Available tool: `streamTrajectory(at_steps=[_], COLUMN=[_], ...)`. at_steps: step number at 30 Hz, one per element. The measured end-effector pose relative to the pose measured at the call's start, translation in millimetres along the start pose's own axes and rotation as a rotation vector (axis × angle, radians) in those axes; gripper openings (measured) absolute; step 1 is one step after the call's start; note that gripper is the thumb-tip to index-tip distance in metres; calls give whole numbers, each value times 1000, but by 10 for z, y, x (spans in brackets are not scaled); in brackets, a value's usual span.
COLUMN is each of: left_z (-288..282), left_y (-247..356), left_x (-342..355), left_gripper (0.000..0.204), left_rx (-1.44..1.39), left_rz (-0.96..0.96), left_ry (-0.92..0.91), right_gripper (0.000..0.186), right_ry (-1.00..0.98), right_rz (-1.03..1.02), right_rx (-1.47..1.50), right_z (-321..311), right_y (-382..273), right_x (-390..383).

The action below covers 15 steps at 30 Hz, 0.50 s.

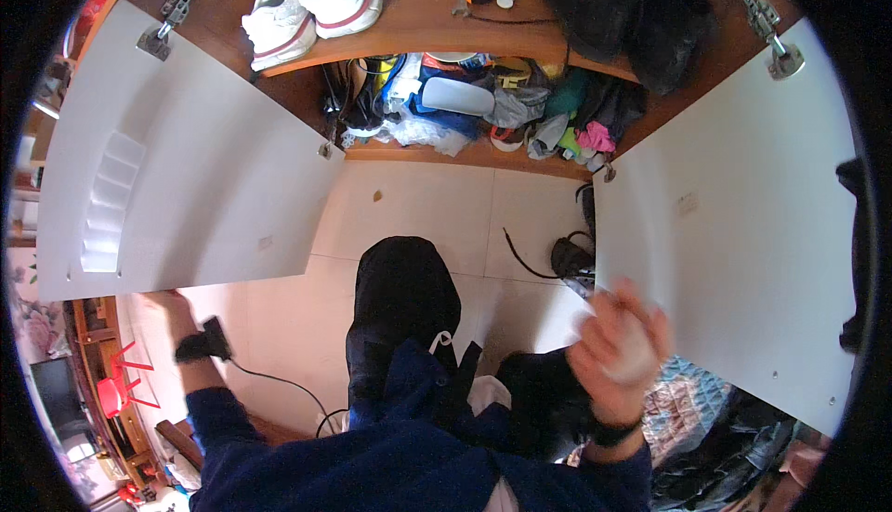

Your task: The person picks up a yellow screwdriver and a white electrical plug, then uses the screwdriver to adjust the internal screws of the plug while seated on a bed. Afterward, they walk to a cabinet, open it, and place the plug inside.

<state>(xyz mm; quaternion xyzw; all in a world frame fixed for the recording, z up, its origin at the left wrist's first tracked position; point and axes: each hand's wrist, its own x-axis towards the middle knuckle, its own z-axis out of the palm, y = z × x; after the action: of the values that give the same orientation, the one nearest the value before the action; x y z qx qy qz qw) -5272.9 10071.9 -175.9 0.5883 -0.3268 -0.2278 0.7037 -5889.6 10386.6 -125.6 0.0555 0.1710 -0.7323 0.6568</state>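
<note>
Cabinet stands open. Right hand [621, 340] is blurred, fingers curled round a white wad [632, 349], just below the right door [734, 205]. Left hand [172, 303] grips the left door's [186, 168] lower edge; finger state can't tell. Judgement: mid-carry, wad likely needs a shelf [446, 19] slot.

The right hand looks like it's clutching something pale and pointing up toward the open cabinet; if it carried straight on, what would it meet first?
Probably the white right-hand cabinet door: the blurred right hand, closed around a pale rounded object, sits just before its lower inner edge. Depth is unclear, so it might pass beside the door toward the black bag on the floor.
</note>
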Motion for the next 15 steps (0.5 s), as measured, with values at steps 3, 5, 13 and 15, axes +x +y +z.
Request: streamTrajectory(at_steps=[3,5,13,15], left_z=[-205,-118,1618,2083], left_y=[-972,-1358,-1358,-1294], left_x=[-847,-1442,-2439,-2517], left_gripper=[43,39,28,29], left_rx=[214,263,633,677], left_rz=[-304,-683,-651,-418], left_ry=[-32,-82,-961,-1183], right_gripper=[25,25,20,20], right_ry=[140,183,478,326], right_rz=[41,52,-8,-20], right_rx=[-20,-9,-77,-155], right_z=[-244,-457,-958,-939], right_y=[313,393,407,426], right_x=[592,840,1074,1131])
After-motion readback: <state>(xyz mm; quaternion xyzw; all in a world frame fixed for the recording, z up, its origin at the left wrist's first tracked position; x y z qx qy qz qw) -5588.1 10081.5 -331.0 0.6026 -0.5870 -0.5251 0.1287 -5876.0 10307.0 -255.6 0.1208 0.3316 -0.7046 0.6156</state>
